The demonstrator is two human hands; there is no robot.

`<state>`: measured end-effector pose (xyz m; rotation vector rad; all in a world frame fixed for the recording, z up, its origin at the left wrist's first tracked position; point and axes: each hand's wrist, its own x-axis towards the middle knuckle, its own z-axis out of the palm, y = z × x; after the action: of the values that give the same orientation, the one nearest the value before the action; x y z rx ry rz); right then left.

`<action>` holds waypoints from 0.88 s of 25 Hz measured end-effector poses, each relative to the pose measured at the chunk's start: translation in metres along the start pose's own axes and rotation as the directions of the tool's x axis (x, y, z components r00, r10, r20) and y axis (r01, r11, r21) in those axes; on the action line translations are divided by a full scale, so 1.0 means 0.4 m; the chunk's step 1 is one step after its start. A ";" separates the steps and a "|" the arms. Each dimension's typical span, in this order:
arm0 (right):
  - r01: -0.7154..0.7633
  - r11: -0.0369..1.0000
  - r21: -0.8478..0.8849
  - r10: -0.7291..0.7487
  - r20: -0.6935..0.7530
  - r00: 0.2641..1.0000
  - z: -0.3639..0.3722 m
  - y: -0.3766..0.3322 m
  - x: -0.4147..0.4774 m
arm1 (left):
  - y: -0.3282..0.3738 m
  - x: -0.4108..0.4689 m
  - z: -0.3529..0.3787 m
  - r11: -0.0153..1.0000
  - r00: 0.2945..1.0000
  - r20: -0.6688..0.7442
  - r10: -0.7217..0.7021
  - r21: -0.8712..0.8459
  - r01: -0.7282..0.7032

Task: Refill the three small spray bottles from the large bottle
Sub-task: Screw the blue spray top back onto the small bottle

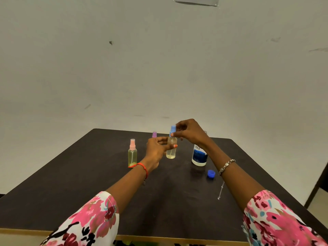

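Observation:
A small clear spray bottle (171, 151) with yellowish liquid stands on the dark table (88, 183). My left hand (156, 150) grips its body. My right hand (190, 131) pinches its blue spray cap (172, 130) at the neck. A pink-capped spray bottle (132, 154) with yellowish liquid stands to the left. A purple-capped bottle (154, 134) shows only its top behind my left hand. The large white and blue bottle (199, 156) stands uncapped to the right, partly hidden by my right wrist. Its blue cap (211, 174) lies in front of it.
A thin chain (221, 190) lies on the table near my right forearm. The table's back edge runs along a plain wall. Its front edge is close to my body, and the floor shows past its right edge.

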<state>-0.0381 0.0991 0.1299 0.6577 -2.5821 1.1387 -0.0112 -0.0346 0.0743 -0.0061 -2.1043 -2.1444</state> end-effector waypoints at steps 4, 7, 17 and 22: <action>-0.101 0.995 0.001 0.101 0.009 0.995 -0.008 -0.006 0.001 | -0.009 -0.007 0.001 1.000 1.000 -0.001 0.017 0.010 -0.017; -0.075 0.997 -0.009 0.076 0.098 0.992 -0.016 -0.009 0.002 | -0.008 -0.005 0.001 1.000 1.000 -0.007 0.007 -0.009 -0.007; -0.032 0.998 0.055 0.024 0.144 0.989 -0.012 0.004 0.001 | -0.015 -0.003 0.001 1.000 1.000 -0.002 -0.013 0.010 0.013; -0.120 0.993 -0.014 0.120 0.086 0.989 0.005 0.004 0.003 | -0.010 -0.005 0.007 1.000 1.000 0.020 0.003 0.019 -0.004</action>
<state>-0.0399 0.0980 0.1280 0.5686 -2.7317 1.1577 -0.0097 -0.0315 0.0702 -0.0296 -2.1339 -2.1312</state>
